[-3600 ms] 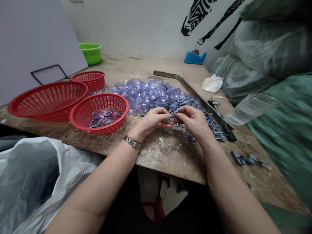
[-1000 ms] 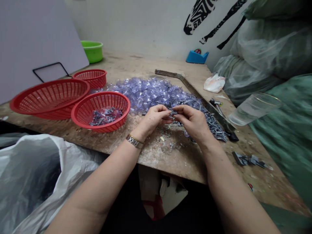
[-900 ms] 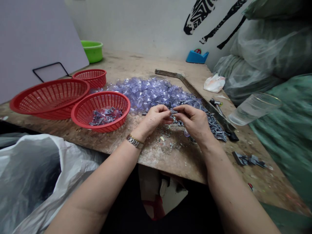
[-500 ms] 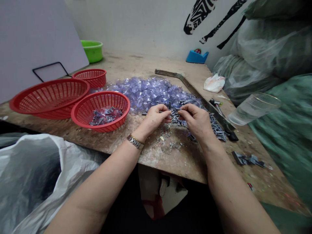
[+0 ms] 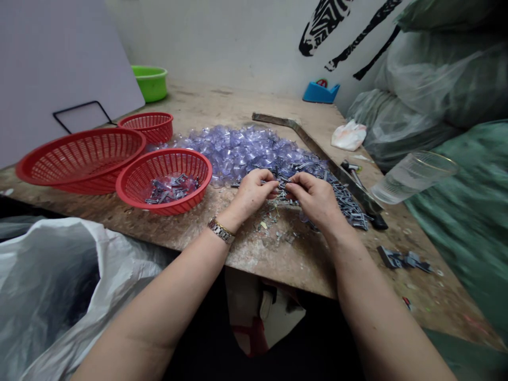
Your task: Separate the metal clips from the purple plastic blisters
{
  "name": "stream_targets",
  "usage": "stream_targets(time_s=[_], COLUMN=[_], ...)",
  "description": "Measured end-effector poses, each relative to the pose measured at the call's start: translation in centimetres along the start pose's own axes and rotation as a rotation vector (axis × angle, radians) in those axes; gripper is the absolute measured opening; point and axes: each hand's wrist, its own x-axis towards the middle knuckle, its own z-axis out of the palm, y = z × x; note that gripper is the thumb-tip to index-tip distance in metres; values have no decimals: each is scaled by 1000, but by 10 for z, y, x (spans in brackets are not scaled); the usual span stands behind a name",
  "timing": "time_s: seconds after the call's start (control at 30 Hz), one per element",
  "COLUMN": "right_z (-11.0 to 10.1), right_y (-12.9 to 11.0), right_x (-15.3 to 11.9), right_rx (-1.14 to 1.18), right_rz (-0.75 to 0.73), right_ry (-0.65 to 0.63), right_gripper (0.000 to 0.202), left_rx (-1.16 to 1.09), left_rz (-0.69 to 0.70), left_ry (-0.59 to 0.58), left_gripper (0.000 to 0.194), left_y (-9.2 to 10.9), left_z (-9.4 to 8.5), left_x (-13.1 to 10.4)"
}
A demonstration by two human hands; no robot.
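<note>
My left hand (image 5: 256, 191), with a metal watch (image 5: 220, 230) at the wrist, is pinched closed over the near edge of a pile of small grey parts (image 5: 351, 209). Close to its right, my right hand (image 5: 313, 196) is also pinched, thumb against forefinger. What either hand grips is too small to make out. Behind them lies a heap of clear purplish plastic pieces (image 5: 234, 151). A red basket (image 5: 164, 209) to the left of my hands holds grey and clear pieces.
Two more red baskets (image 5: 79, 159) stand at the left, near a green tub (image 5: 153, 84). A bent metal bar (image 5: 313, 145) borders the heap. At the right are a glass (image 5: 413, 177) and grey pieces (image 5: 405, 259). A white sack (image 5: 119, 264) hangs below the table's front-left edge.
My right hand has moved slightly left, closer to my left hand. My left hand has barely moved.
</note>
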Motion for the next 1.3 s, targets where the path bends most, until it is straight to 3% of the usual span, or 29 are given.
stream_targets(time_s=[0.67,1.1,1.3], right_z=[3,15,13], right_y=[1,-3,-4], right_x=[0,-5,-5], right_rx=[-29,-301,-213], right_rz=[-48,-232,-197], right_ry=[54,200,209], right_gripper=[13,16,17], left_rx=[391,428,400], left_rz=[185,379,438], left_ry=[17,39,-10], left_gripper=[17,23,24], left_y=[0,-6,-5], left_z=[-2,0,-1], left_x=[2,4,3])
